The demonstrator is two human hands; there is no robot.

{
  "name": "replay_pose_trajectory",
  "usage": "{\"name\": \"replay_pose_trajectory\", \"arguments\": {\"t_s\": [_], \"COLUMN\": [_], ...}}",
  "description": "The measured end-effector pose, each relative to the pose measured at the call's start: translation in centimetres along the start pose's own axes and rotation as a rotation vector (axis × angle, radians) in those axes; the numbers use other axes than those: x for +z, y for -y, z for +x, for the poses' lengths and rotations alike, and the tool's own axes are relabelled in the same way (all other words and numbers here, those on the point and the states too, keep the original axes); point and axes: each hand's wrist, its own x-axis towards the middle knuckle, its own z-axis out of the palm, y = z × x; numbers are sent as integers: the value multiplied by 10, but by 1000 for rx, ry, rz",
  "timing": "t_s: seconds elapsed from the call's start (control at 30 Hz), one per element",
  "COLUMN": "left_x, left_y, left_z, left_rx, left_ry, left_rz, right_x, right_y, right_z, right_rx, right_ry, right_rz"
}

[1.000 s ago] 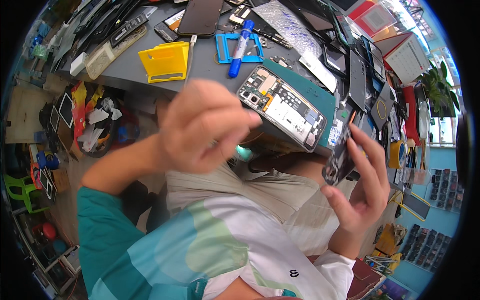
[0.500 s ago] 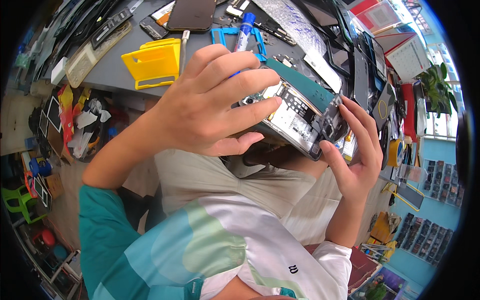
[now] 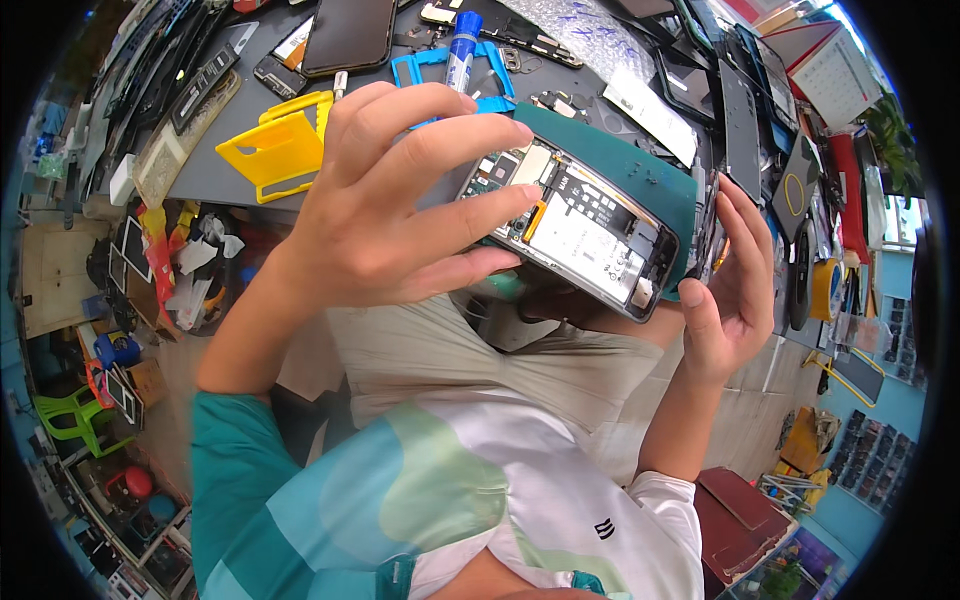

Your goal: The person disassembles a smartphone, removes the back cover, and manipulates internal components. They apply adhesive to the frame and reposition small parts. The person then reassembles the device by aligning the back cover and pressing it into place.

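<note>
An opened smartphone (image 3: 598,238) lies tilted at the table's near edge, its battery and circuit board exposed. My left hand (image 3: 385,200) is closed around its left end, thumb below and fingertips on the board side. Just off the phone's right end, my right hand (image 3: 738,285) pinches a thin dark part (image 3: 704,245) between thumb and fingers. That part is seen nearly edge-on, so its exact kind cannot be made out. Under and behind the phone is a green mat (image 3: 625,160).
A yellow phone stand (image 3: 275,150), a blue frame-shaped holder (image 3: 408,72) and a blue-capped marker (image 3: 463,50) sit beyond my left hand. A dark phone (image 3: 350,35) lies farther back. Stacked screens and panels (image 3: 742,110) crowd the right side.
My right hand has moved right, carrying the dark part off the phone's right end and turning it edge-on. The phone's lower end now shows uncovered. My left hand keeps its hold.
</note>
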Motion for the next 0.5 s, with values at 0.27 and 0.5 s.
{"name": "replay_pose_trajectory", "arguments": {"t_s": [0.27, 0.5], "left_x": [1, 3], "left_y": [0, 0], "left_z": [2, 4], "left_rx": [9, 5], "left_ry": [44, 39], "left_rz": [4, 6], "right_x": [-1, -2], "right_y": [-14, -11], "right_z": [-5, -6], "right_rx": [-48, -26], "right_ry": [-40, -44], "right_rz": [56, 47]}}
